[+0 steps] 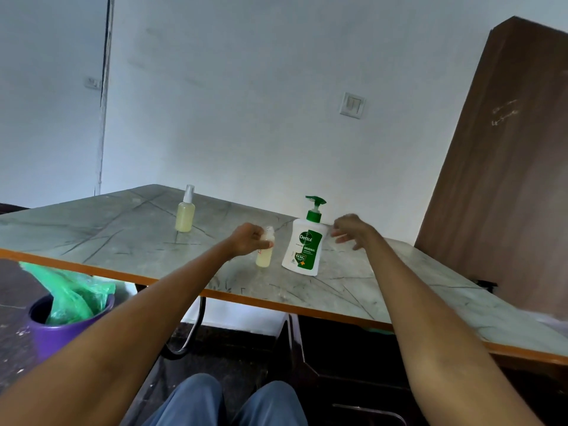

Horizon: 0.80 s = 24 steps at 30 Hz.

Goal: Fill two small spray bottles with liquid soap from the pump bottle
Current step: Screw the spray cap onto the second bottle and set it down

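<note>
A white pump bottle (pixel 304 247) with a green pump head stands upright on the marble-patterned table (pixel 123 232). Just left of it stands a small uncapped bottle (pixel 265 256) with pale yellow liquid; my left hand (pixel 249 241) grips its upper part. My right hand (pixel 350 230) hovers just right of the pump bottle with fingers spread, holding nothing. A second small spray bottle (pixel 185 212), capped with its white sprayer and holding pale yellow liquid, stands farther back on the left.
A purple bin (pixel 58 327) lined with a green plastic bag sits on the floor at the left, below the table's orange front edge. A brown wooden cabinet (pixel 504 167) rises at the right behind the table. My knees show at the bottom.
</note>
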Motion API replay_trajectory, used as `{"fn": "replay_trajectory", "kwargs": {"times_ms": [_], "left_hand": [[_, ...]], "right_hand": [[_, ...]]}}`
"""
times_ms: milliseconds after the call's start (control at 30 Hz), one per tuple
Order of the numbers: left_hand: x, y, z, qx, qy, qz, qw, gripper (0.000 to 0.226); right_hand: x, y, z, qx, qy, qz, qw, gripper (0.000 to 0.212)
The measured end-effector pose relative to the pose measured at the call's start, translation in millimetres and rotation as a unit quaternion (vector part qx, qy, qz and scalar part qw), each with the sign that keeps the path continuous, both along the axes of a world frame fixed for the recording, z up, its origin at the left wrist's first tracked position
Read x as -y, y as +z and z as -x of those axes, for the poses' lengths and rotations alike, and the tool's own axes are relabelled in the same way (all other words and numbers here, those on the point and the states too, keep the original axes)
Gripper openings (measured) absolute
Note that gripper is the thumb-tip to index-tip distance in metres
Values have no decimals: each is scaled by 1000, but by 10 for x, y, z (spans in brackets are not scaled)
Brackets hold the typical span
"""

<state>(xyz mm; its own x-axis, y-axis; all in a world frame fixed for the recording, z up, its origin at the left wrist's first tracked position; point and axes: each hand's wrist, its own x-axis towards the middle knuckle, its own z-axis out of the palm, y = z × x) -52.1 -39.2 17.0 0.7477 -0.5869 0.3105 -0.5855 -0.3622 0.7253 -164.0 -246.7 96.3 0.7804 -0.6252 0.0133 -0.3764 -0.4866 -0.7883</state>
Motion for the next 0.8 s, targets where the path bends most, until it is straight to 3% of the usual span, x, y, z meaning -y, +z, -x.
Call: {"fn": "replay_trajectory", "kwargs": {"times_ms": [167,433,567,800], "left_hand": [[59,-45,77,17,32,-21,999,69],[196,-158,109,31,135,32,990,44],[234,-159,140,12,143,40,989,44],[233,-151,186,-5,144,42,989,53]], "right_hand": [[219,-328,154,-9,10,-23,1000,37],[921,-387,534,106,-89,58,989,24],[1247,-594,708,21,-131,116,984,7],[1214,-958,583,-69,-112,181,975,11]]}}
